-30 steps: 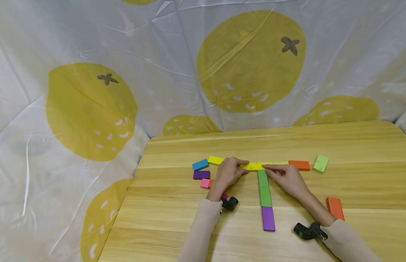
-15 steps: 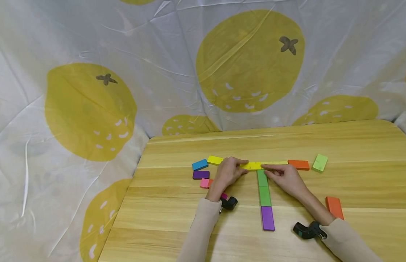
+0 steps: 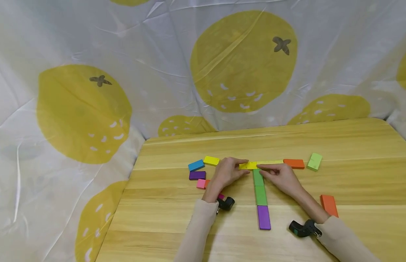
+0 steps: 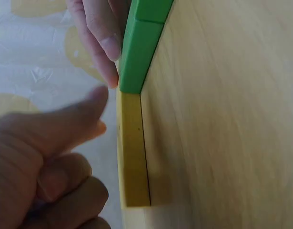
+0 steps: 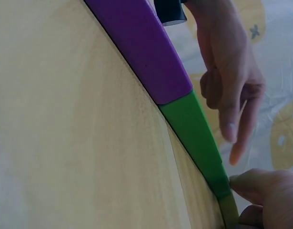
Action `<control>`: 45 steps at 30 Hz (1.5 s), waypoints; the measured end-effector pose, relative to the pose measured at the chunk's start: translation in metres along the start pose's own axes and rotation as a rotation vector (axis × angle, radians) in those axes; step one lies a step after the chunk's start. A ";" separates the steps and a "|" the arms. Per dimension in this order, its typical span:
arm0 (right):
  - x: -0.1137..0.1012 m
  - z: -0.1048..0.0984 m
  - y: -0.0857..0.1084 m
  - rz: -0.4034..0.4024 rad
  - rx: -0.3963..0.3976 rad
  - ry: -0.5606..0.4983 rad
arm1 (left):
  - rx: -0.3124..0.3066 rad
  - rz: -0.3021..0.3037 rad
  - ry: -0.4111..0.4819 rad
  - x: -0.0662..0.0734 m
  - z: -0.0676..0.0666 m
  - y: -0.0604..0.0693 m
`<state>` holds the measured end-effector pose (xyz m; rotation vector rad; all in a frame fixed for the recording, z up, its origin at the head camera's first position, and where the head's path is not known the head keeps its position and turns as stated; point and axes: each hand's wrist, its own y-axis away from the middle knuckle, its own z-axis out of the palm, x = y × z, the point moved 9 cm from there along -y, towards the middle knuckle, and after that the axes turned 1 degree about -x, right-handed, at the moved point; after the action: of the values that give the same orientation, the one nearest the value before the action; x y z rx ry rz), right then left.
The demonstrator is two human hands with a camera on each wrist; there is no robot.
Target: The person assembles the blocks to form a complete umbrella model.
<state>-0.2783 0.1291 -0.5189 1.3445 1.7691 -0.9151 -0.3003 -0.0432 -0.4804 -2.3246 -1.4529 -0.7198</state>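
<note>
Flat coloured blocks lie in a T on the wooden table: a yellow block, a pale yellow block and an orange-red block across, with two green blocks and a purple block down. My left hand hovers over the yellow block, thumb and index finger spread on either side; a gap shows in the right wrist view. With its index finger and thumb, my right hand touches the joint of the green and yellow blocks. Its fingers partly cover the pale yellow block.
Left of the T lie a second yellow block, a blue block, a dark purple block and a pink block. To the right are a light green block and another orange-red block. A lemon-print cloth hangs behind.
Thumb and index finger of my left hand have spread slightly and shifted a little right against the blocks. My right hand and the blocks keep their places; the head view has turned slightly.
</note>
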 end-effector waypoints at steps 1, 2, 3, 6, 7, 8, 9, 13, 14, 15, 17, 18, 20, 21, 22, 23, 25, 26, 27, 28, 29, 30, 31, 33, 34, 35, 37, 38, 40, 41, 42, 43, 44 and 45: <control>0.000 0.000 -0.001 0.000 -0.007 -0.008 | -0.018 0.019 0.012 0.004 0.002 0.001; 0.000 0.000 -0.001 0.002 -0.016 -0.016 | -0.045 0.039 0.016 0.008 0.005 0.002; 0.000 -0.002 -0.002 -0.002 -0.025 -0.022 | -0.076 0.057 0.020 0.011 0.008 0.003; 0.001 -0.011 -0.004 -0.002 -0.045 -0.023 | -0.161 0.101 -0.029 0.021 0.018 0.006; 0.001 -0.017 -0.005 -0.004 -0.046 -0.020 | -0.185 0.113 -0.054 0.024 0.022 0.006; 0.001 -0.024 -0.006 -0.003 -0.044 -0.007 | -0.205 0.124 -0.081 0.026 0.025 0.007; 0.001 -0.032 -0.007 -0.008 -0.038 0.008 | -0.221 0.131 -0.102 0.027 0.027 0.008; 0.006 -0.065 -0.007 0.013 -0.010 0.081 | -0.253 0.133 -0.149 0.027 0.032 0.010; 0.008 -0.073 -0.006 0.023 -0.011 0.106 | -0.257 0.130 -0.153 0.026 0.033 0.011; 0.010 -0.080 -0.005 0.035 -0.016 0.122 | -0.259 0.131 -0.160 0.025 0.033 0.011; 0.017 -0.092 -0.002 0.063 -0.030 0.150 | -0.262 0.133 -0.166 0.025 0.034 0.012; 0.020 -0.097 -0.001 0.075 -0.042 0.169 | -0.263 0.136 -0.171 0.025 0.035 0.012; 0.027 -0.105 0.001 0.097 -0.071 0.193 | -0.265 0.140 -0.178 0.025 0.035 0.013; 0.031 -0.108 0.002 0.107 -0.082 0.197 | -0.264 0.142 -0.181 0.026 0.035 0.013; 0.034 -0.111 0.002 0.114 -0.088 0.206 | -0.264 0.142 -0.183 0.026 0.035 0.014; 0.036 -0.113 0.003 0.121 -0.095 0.214 | -0.265 0.141 -0.188 0.026 0.035 0.014; 0.039 -0.115 0.003 0.132 -0.102 0.223 | -0.265 0.141 -0.190 0.027 0.034 0.014; 0.040 -0.116 0.003 0.138 -0.101 0.225 | -0.264 0.141 -0.189 0.027 0.034 0.014; 0.041 -0.116 0.002 0.143 -0.100 0.227 | -0.263 0.144 -0.189 0.027 0.034 0.014; 0.042 -0.117 0.003 0.149 -0.098 0.229 | -0.262 0.146 -0.190 0.027 0.034 0.014; 0.042 -0.117 0.003 0.151 -0.095 0.234 | -0.261 0.147 -0.192 0.027 0.035 0.014; 0.042 -0.118 0.003 0.154 -0.092 0.238 | -0.260 0.150 -0.195 0.027 0.035 0.013; 0.042 -0.118 0.003 0.157 -0.090 0.241 | -0.259 0.152 -0.199 0.027 0.035 0.013; 0.042 -0.119 0.003 0.161 -0.085 0.253 | -0.258 0.156 -0.209 0.027 0.035 0.013; 0.042 -0.119 0.003 0.164 -0.083 0.259 | -0.259 0.157 -0.213 0.027 0.035 0.014; 0.042 -0.119 0.003 0.166 -0.081 0.265 | -0.260 0.156 -0.215 0.027 0.035 0.014; 0.043 -0.121 0.003 0.175 -0.071 0.282 | -0.264 0.153 -0.220 0.027 0.036 0.014; 0.044 -0.122 0.004 0.179 -0.064 0.289 | -0.266 0.151 -0.221 0.027 0.036 0.014; 0.044 -0.124 0.004 0.184 -0.053 0.305 | -0.270 0.145 -0.217 0.027 0.036 0.013; 0.044 -0.126 0.004 0.183 -0.048 0.315 | -0.272 0.142 -0.215 0.027 0.036 0.013; 0.044 -0.127 0.005 0.182 -0.045 0.323 | -0.276 0.140 -0.211 0.027 0.036 0.013; 0.044 -0.127 0.005 0.178 -0.046 0.329 | -0.278 0.138 -0.209 0.027 0.036 0.014; 0.044 -0.127 0.005 0.174 -0.050 0.333 | -0.279 0.136 -0.204 0.027 0.036 0.014; 0.044 -0.127 0.005 0.172 -0.056 0.339 | -0.282 0.134 -0.199 0.027 0.036 0.014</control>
<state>-0.2981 0.2597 -0.4959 1.6606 1.8739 -0.5641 -0.2689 -0.0109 -0.4952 -2.7484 -1.3286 -0.7131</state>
